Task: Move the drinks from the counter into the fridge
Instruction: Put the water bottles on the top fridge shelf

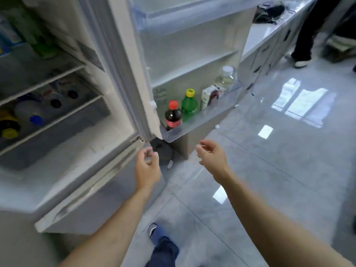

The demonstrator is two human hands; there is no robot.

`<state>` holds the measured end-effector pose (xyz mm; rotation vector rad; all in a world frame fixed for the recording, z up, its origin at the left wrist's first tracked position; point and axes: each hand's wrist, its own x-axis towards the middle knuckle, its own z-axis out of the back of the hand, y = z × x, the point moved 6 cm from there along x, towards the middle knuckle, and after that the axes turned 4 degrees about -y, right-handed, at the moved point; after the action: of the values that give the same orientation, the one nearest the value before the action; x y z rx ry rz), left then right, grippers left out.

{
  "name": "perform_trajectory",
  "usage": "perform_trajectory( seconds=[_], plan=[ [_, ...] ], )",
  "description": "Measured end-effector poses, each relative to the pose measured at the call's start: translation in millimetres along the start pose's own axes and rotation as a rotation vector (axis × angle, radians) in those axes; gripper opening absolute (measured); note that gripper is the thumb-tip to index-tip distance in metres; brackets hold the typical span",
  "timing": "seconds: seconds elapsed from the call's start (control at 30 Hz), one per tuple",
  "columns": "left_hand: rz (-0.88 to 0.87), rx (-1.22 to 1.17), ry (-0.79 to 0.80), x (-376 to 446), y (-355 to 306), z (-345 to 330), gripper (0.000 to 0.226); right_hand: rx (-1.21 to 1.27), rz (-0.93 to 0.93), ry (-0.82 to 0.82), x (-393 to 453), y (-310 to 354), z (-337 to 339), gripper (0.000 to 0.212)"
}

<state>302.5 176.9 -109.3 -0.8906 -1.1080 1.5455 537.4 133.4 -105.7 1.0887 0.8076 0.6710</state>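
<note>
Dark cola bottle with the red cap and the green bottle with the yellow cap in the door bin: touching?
Cannot tell. In the head view the dark cola bottle overlaps the green bottle, hiding any gap or contact.

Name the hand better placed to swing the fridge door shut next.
Right, probably. The right hand hangs empty just below the door shelf; the left hand, also empty, sits by the hinge side, with poor leverage.

No legible text on any bottle or carton.
</note>
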Motion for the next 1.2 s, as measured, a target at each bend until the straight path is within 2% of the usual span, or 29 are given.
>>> perform_trajectory(
  seconds=[0.13,0.27,0.37,0.47,0.63,0.87,1.03,1.2],
  plan=[
    [0.055,0.159,0.296,-46.9,37.3,-60.2,0.017,0.034,-0.215,-0.188,-18.1,-82.7,104.2,0.030],
    [0.106,0.363,0.508,-70.3,87.1,-89.3,0.020,0.082,-0.388,-0.339,-52.1,-154.5,171.4,0.029],
    [0.185,0.522,0.608,-69.5,132.8,-90.2,0.020,0.106,-0.511,-0.418,-80.5,-198.5,201.1,0.029],
    [0.309,0.715,0.711,-61.9,180.6,-78.5,0.032,0.132,-0.638,-0.508,-109.7,-234.9,220.0,0.031],
    [0.469,0.816,0.747,-48.4,220.4,-77.1,0.040,0.135,-0.833,-0.634,-157.4,-272.9,238.8,0.031],
    [0.453,0.871,0.905,-43.9,203.4,-155.0,0.032,0.133,-1.046,-0.726,-218.2,-311.1,238.7,0.030],
    [0.400,0.752,1.007,-56.0,160.1,-260.5,0.032,0.196,-1.200,-0.771,-239.8,-336.2,246.5,0.024],
    [0.343,0.654,1.036,-57.1,117.0,-367.2,0.031,0.216,-1.271,-0.768,-211.1,-357.7,289.4,0.022]
  ],
)
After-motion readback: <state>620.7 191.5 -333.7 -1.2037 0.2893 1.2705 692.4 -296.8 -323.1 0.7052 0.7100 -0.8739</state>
